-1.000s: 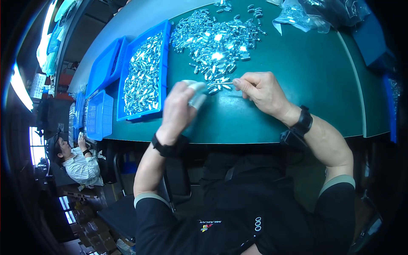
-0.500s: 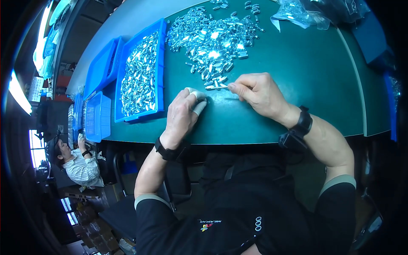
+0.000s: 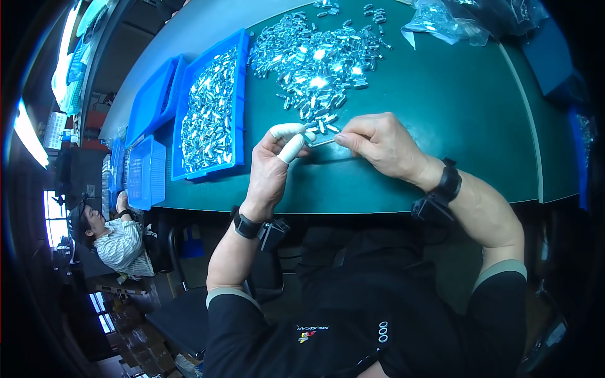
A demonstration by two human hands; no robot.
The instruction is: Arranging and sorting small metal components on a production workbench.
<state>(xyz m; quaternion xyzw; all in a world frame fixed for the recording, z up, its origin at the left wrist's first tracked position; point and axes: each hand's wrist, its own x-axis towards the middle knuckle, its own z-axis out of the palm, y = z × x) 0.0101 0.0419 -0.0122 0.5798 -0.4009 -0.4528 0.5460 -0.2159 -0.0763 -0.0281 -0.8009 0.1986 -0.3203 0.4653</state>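
Observation:
My left hand [image 3: 268, 170] is raised just above the table with white finger cots on its thumb and index finger. Those fingertips are closed in a pinch around a small shiny metal piece [image 3: 309, 137], mostly covered by them. From the right, my right hand [image 3: 392, 148] pinches a slim metal rod [image 3: 324, 142] between thumb and fingers. The rod's far end meets the left fingertips; whether it enters the small piece, I cannot tell. Just beyond both hands, a large heap of small shiny metal pieces [image 3: 315, 69] spreads over the green table [image 3: 441, 101].
Left of the heap stands a blue tray [image 3: 238, 104] filled with similar metal pieces. Past it are another blue tray [image 3: 148, 104] and a blue basket [image 3: 146, 173]. Clear plastic bags [image 3: 447, 22] lie at the far right. A person [image 3: 123, 242] sits at the left.
My left hand has turned and lifted, bringing its pinched fingertips right and up to the rod. The right hand has shifted slightly, its rod now pointing into the left fingertips.

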